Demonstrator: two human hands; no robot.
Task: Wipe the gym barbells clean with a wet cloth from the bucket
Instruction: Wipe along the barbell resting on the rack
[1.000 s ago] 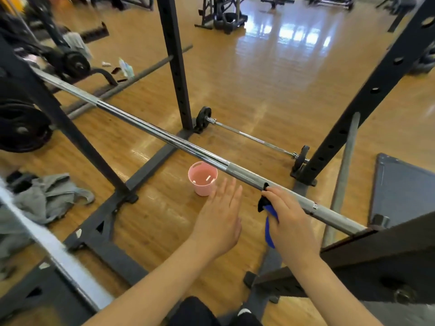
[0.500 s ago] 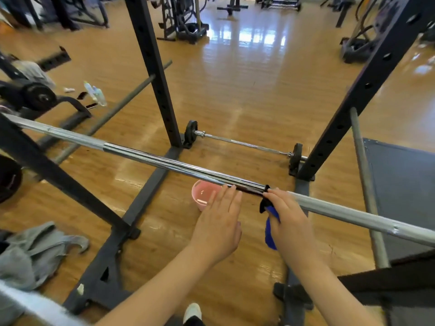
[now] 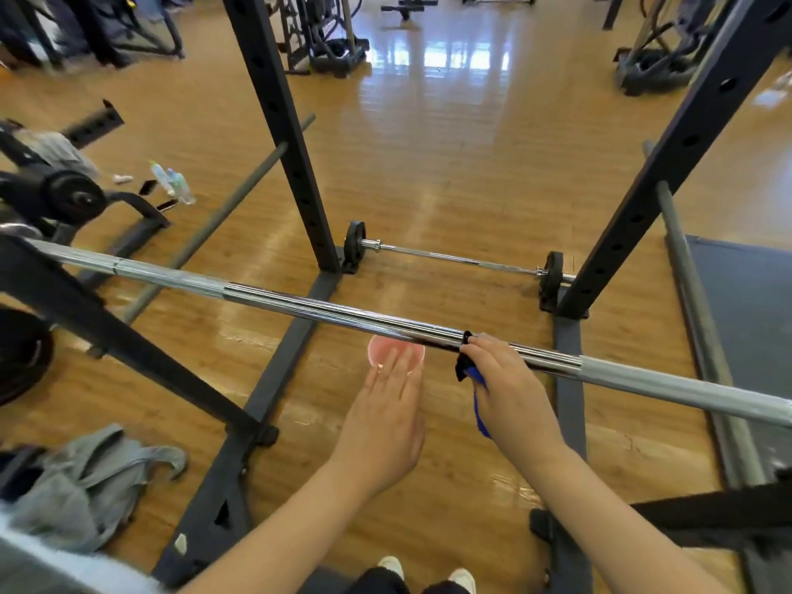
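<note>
A grey garment [image 3: 85, 478] is seen crumpled on the floor at near left. The barbell [image 3: 300, 304] is racked across the scene from left to right. The left hand [image 3: 385, 415] is held flat, fingers straight, over the pink bucket [image 3: 381, 351]. The cloth [image 3: 471, 375] is gripped against the bar by the right hand [image 3: 510, 388].

Grey garment [image 3: 92, 478] crumpled on wood floor [image 3: 450, 165]; two plastic bottles [image 3: 171, 186] near a weight plate [image 3: 73, 199]; black rack upright [image 3: 283, 135].

Bucket [image 3: 388, 352] half hidden behind barbell [image 3: 325, 311], left hand [image 3: 385, 426]
</note>
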